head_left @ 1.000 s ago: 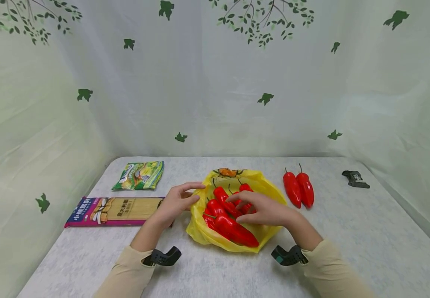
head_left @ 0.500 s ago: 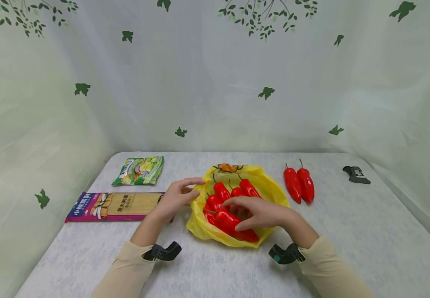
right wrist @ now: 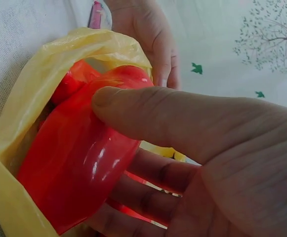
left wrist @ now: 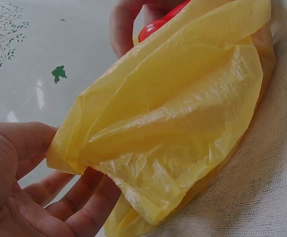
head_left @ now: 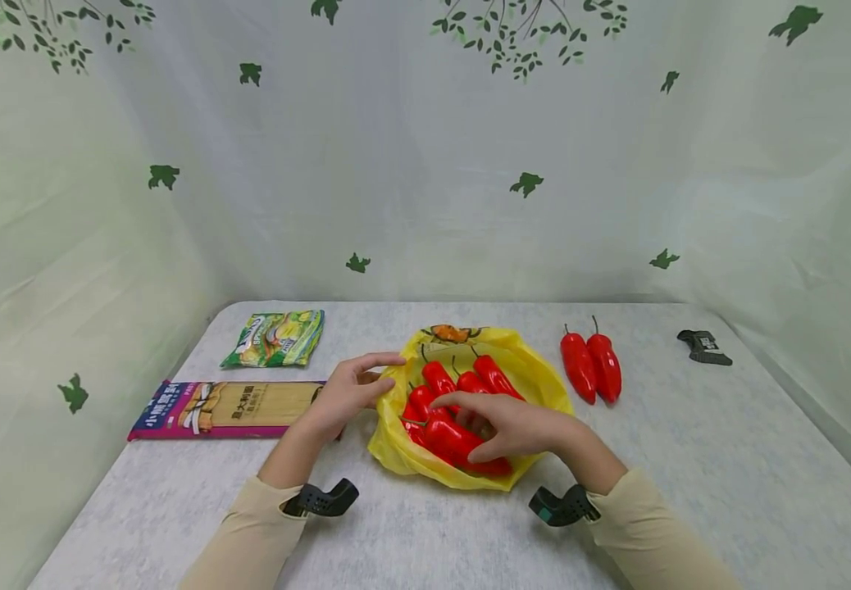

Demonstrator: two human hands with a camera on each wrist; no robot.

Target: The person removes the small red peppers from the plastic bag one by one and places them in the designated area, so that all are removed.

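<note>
Lying flattest and furthest left on my table (head_left: 691, 492), the pasta (head_left: 229, 410) points its purple-and-blue end outward; its other end runs behind the left wrist in my head view. Just beyond it, a little to the right, I have a green packet (head_left: 274, 338) lying flat near the back of the table.

Next comes my left hand (head_left: 348, 393), with a black wrist unit (head_left: 322, 498) strapped over its beige cuff. On the left wrist view I can see thumb and fingers on either side of the yellow bag (head_left: 405, 459), pinching its left rim.

The bag sits in the middle of the table, mouth open and facing up, an orange print (head_left: 452, 333) showing at its back edge. Several red peppers lie inside, the back ones with dark stems pointing away from me.

My right hand (head_left: 510, 422) reaches into the bag from its right side. It is clamped on the front pepper (head_left: 448, 441): my right wrist view has the thumb across the top and the fingers round the far side. That pepper is within the bag.

Further right, I see two peppers (head_left: 606, 367) side by side on the table, touching, stems away. Rightmost is a small black packet (head_left: 704, 347), well apart from them.
</note>
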